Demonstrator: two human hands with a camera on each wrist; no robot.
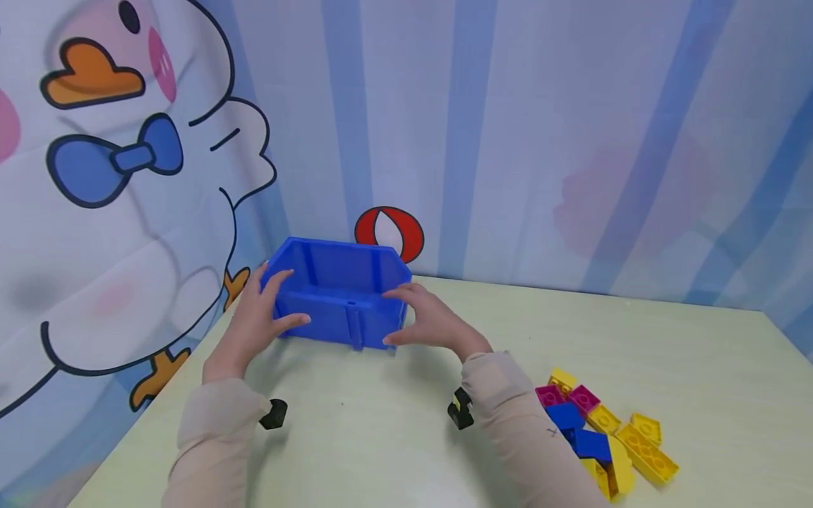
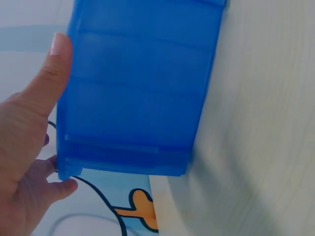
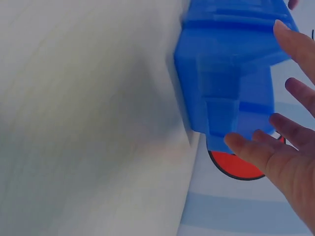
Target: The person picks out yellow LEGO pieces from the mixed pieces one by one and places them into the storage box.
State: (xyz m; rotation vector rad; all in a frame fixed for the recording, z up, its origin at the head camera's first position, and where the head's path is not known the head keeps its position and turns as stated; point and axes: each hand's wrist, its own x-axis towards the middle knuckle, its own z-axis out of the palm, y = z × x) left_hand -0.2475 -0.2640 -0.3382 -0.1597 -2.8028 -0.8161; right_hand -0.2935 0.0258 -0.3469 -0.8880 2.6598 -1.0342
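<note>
A blue plastic bin (image 1: 327, 323) with sloped side walls stands upright at the back left of the table, against the printed cloth. At its left end is my left hand (image 1: 249, 326), thumb and fingers spread apart. In the left wrist view, the left thumb (image 2: 53, 73) lies along the rim of the bin (image 2: 133, 103), with the other fingertips near a corner. My right hand (image 1: 435, 321) is at the opposite end, fingers spread. The right wrist view has the right hand's fingers (image 3: 251, 150) extended and overlapping the end of the bin (image 3: 219, 81).
Several yellow, blue and magenta toy bricks (image 1: 592, 446) lie in a loose pile at the right front, beside my right sleeve (image 1: 517, 416). Behind the pale table (image 1: 356, 430) hangs a printed cloth (image 1: 521, 141), which also runs along the left side.
</note>
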